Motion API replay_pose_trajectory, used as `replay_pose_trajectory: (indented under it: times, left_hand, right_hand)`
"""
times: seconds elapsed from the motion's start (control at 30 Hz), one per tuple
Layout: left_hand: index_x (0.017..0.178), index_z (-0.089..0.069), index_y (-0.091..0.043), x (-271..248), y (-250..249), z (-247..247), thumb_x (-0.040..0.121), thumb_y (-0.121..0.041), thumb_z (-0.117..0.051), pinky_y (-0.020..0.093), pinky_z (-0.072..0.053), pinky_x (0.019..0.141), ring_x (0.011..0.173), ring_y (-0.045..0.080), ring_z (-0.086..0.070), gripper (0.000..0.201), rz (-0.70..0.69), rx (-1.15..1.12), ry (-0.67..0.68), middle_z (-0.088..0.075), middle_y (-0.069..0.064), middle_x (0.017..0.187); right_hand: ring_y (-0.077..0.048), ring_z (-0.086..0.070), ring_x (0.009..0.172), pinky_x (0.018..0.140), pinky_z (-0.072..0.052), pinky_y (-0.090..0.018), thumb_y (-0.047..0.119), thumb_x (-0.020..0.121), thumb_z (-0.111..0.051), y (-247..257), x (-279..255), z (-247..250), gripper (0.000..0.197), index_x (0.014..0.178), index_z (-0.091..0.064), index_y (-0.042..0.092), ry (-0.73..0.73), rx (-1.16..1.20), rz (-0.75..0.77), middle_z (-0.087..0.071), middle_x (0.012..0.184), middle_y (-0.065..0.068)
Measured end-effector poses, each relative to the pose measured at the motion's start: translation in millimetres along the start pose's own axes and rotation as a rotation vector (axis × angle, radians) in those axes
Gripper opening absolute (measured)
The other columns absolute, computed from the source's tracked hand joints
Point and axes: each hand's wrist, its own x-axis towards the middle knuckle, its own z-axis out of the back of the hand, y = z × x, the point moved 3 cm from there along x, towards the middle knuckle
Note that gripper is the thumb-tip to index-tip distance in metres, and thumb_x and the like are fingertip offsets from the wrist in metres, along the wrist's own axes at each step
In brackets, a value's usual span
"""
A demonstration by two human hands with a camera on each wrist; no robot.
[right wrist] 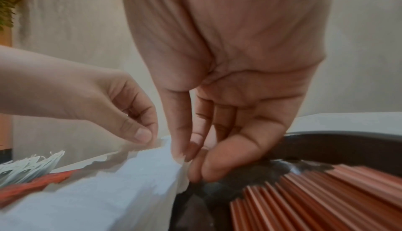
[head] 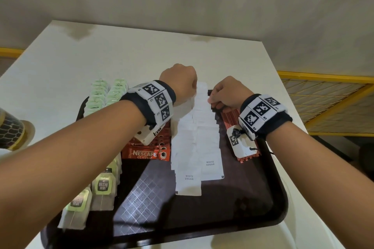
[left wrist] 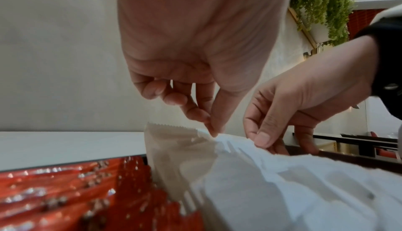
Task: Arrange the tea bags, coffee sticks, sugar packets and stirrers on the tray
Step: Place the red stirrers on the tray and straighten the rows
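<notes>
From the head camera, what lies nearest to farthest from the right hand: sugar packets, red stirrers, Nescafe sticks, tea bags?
1. Sugar packets: pinched by the right hand.
2. Red stirrers: just under its wrist.
3. Nescafe sticks: left of the sugar.
4. Tea bags: tray's left edge.

**Tray contents, left to right**

On the dark tray [head: 253, 198], green-tagged tea bags [head: 103, 186] run in overlapping rows along the left edge. Red coffee sticks [head: 145, 152] lie centre-left. White sugar packets [head: 199, 147] form two overlapping columns up the middle. Red stirrers [head: 229, 121] lie bundled at right.
</notes>
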Motion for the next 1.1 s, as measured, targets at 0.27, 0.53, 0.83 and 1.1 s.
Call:
replay_pose_trajectory:
  times: [0.27,0.53,0.83,1.1]
  left_hand:
    - [0.094,-0.072,-0.019,-23.1,18.8,24.0,0.088,-0.015,-0.057,0.036,-0.052,0.076,0.094,0.025,-0.063,0.018,-0.003,0.04,0.081,-0.07,0.003,0.098]
    - [0.095,-0.073,-0.015,-29.0,19.6,17.4,0.087,-0.015,-0.06,0.031,-0.049,0.072,0.092,0.026,-0.063,0.015,0.021,0.063,0.178,-0.071,0.005,0.097]
    - [0.097,-0.071,-0.011,-30.5,26.9,16.3,0.091,-0.015,-0.054,0.033,-0.045,0.069,0.092,0.028,-0.062,0.019,0.062,0.035,0.105,-0.07,0.007,0.097]
    - [0.096,-0.064,-0.019,-34.8,26.9,15.9,0.086,-0.038,-0.069,0.031,-0.04,0.071,0.095,0.019,-0.051,0.021,0.024,0.065,0.113,-0.061,-0.003,0.095]
  right_hand:
    - [-0.02,-0.068,0.07,0.061,-0.059,-0.028,-0.004,0.083,-0.07,0.1,-4.5,0.2,0.012,0.091,-0.065,0.002,0.018,0.081,0.001,-0.069,0.078,-0.012]
    - [-0.019,-0.067,0.07,0.065,-0.06,-0.031,-0.005,0.081,-0.071,5.6,-3.5,1.4,0.013,0.082,-0.063,0.005,-0.043,0.007,0.048,-0.068,0.083,-0.011]
    - [-0.021,-0.067,0.073,0.068,-0.06,-0.033,-0.006,0.08,-0.072,9.5,-0.1,1.7,0.013,0.082,-0.064,0.004,-0.056,-0.081,0.102,-0.069,0.086,-0.015]
    - [-0.022,-0.068,0.074,0.062,-0.059,-0.03,0.01,0.077,-0.079,9.7,-3.3,-2.4,0.018,0.085,-0.063,0.004,-0.01,-0.107,0.119,-0.071,0.08,-0.012]
